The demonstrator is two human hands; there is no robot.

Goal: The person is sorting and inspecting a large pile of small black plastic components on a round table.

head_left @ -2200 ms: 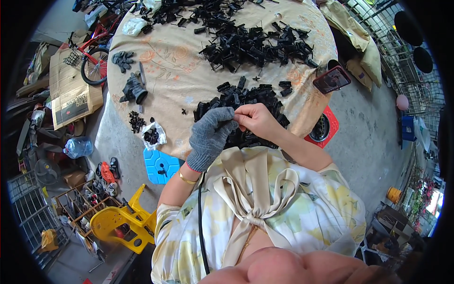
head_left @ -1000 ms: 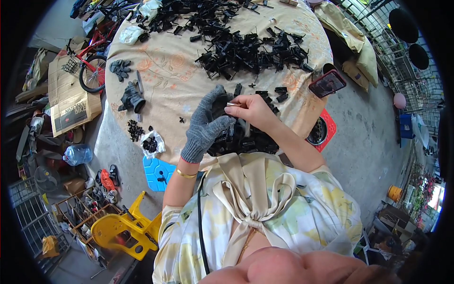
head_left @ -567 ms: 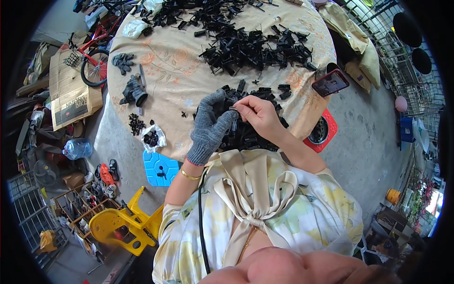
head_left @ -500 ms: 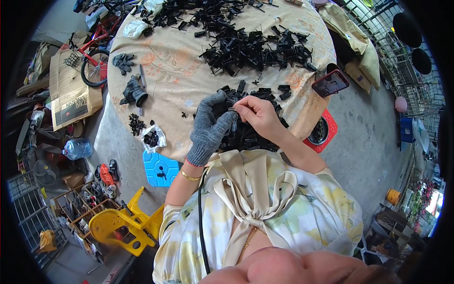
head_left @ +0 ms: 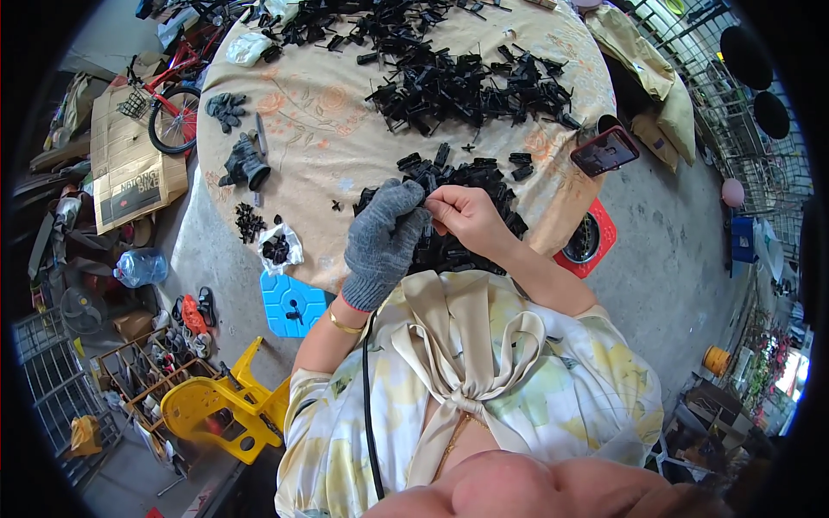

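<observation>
My left hand [head_left: 382, 237], in a grey knitted glove, is curled closed with its fingertips toward my right hand. Whatever it grips is hidden behind the glove. My bare right hand [head_left: 471, 217] pinches thumb and forefinger together right at the gloved fingertips; what lies in that pinch is too small to make out. Both hands are over a near heap of black plastic parts [head_left: 458, 250] by the table's front edge. A larger, tangled pile of black parts with thin prongs [head_left: 466, 91] covers the far side of the cloth-covered table [head_left: 302, 173].
Spare grey gloves [head_left: 245, 161] and a pen-like tool [head_left: 260, 134] lie on the left. Nearer are a white bag of small black pieces [head_left: 278, 249] and a blue stool [head_left: 294, 306]. A phone [head_left: 604, 152] stands at the right edge, above a red stool [head_left: 598, 231].
My left hand has turned and its fingers have folded inward more. The right hand's pinch has shifted slightly and stays close to the glove.
</observation>
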